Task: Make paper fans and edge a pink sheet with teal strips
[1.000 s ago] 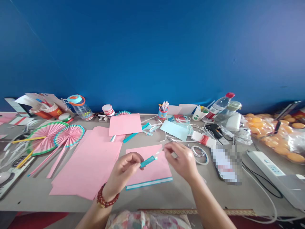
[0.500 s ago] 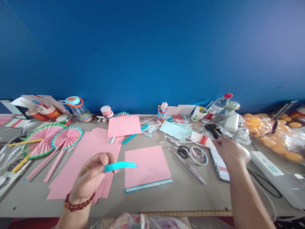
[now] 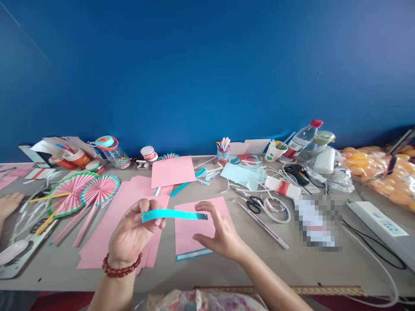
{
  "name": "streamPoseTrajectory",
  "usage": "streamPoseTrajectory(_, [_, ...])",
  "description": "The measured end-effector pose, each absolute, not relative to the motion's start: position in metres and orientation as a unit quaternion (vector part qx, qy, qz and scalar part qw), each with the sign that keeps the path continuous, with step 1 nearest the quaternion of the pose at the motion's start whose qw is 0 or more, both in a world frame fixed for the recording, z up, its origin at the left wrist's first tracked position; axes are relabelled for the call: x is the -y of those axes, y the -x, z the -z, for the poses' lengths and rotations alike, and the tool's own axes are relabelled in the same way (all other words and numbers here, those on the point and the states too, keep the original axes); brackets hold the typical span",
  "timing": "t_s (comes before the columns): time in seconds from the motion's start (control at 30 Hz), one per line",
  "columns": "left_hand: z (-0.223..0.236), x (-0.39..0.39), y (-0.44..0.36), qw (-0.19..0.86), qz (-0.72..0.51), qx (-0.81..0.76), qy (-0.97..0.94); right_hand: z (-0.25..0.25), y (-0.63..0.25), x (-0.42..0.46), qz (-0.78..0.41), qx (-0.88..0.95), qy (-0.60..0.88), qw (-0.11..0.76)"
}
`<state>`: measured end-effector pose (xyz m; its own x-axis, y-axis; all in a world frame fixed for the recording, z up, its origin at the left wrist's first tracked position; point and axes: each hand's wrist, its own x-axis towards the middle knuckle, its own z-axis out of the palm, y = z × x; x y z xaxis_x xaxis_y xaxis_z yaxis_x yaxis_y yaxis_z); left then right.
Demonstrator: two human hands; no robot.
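My left hand point(image 3: 134, 231), with a red bead bracelet at the wrist, pinches the left end of a narrow bright-blue strip point(image 3: 177, 214). The strip stretches to the right above the table, bowed slightly. Around its free end is my right hand point(image 3: 220, 231), thumb and fingers spread apart; whether a finger touches the strip I cannot tell. Below both lies a pink sheet point(image 3: 191, 231) with a white-and-blue band point(image 3: 193, 255) along its near edge, partly hidden by my right hand. Larger pink sheets point(image 3: 110, 229) are stacked under and beside my left hand.
Right of the sheet lie a craft knife point(image 3: 266, 227), black scissors point(image 3: 253, 205) and a white cord coil point(image 3: 282, 216). Pleated paper fans point(image 3: 100, 190) rest on the left. Another person's hand point(image 3: 11, 204) is at the left edge. A power strip point(image 3: 381, 224) stands far right.
My right hand has come from the right side, near the phone, to the strip's free end. My left hand still holds the strip. Another person's hand now shows at the left edge.
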<state>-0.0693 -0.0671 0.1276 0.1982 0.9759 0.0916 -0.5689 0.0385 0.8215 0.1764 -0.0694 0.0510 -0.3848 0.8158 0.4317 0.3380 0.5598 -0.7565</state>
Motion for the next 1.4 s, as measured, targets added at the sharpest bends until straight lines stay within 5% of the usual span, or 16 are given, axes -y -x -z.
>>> streamPoseTrajectory(0.4, [-0.12,0.076,0.087,0.654,-0.616,-0.277,-0.341,-0.038,-0.174,0.068,-0.346,0.679,0.366,0.534])
streamPoseTrajectory(0.73, [-0.107,0.076,0.094,0.641,-0.601,-0.29,-0.379,-0.062,-0.193,0.07,-0.216,0.724,0.357,0.549])
streamPoseTrajectory(1.23, [-0.088,0.069,0.094,0.661,-0.617,-0.308,-0.296,-0.061,-0.202,0.078,-0.355,0.635,0.375,0.575])
streamPoseTrajectory(1.4, [-0.082,0.068,0.093,0.658,-0.626,-0.318,-0.273,-0.071,-0.21,0.073,-0.32,0.665,0.388,0.552])
